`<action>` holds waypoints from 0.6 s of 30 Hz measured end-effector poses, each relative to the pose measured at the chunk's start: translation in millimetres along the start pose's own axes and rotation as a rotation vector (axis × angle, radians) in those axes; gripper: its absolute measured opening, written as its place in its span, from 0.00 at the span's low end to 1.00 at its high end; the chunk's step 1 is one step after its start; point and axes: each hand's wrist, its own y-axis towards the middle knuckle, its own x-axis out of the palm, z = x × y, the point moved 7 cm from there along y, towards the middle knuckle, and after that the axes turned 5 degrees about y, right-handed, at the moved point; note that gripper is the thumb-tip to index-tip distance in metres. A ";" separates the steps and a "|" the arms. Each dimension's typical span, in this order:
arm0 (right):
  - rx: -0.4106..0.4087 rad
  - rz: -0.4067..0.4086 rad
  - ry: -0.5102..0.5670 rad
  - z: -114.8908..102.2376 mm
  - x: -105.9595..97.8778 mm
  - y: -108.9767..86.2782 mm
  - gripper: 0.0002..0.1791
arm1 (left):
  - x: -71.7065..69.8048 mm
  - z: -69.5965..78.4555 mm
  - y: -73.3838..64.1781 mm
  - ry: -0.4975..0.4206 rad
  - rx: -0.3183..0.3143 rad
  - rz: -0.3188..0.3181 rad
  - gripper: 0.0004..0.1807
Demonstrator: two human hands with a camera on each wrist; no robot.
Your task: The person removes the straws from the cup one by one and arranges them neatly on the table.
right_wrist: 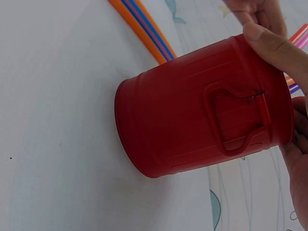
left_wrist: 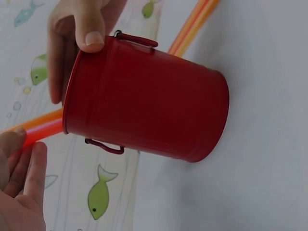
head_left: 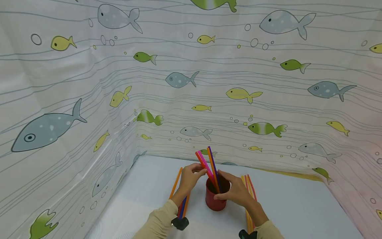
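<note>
Head view: red and pink straws (head_left: 206,166) in the red pail (head_left: 216,203) on the desk (head_left: 298,205) are pinched by the left grip (head_left: 190,177). The pail's rim is held by the right grip (head_left: 235,191), presumably for steadiness.

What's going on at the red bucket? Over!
Left hand pinching sticks in red bucket; right hand gripping it. Loose sticks lie to both sides. Nothing seems in the way.

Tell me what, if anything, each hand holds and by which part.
The right hand grips the red cup by its rim. The left hand pinches the red stick above that rim; whether it also pinches the pink stick cannot be told.
</note>
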 end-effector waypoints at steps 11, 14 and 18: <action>0.003 -0.005 0.003 0.3 -0.3 0.3 0.54 | -6.5 0.3 0.8 0.003 -0.021 -0.005 0.10; 0.001 -0.003 0.001 0.6 -0.2 0.1 0.54 | -11.1 3.3 2.4 -0.006 -0.016 0.007 0.10; 0.007 -0.005 -0.002 1.1 0.5 -0.1 0.54 | -17.4 8.2 6.3 -0.015 -0.010 0.020 0.10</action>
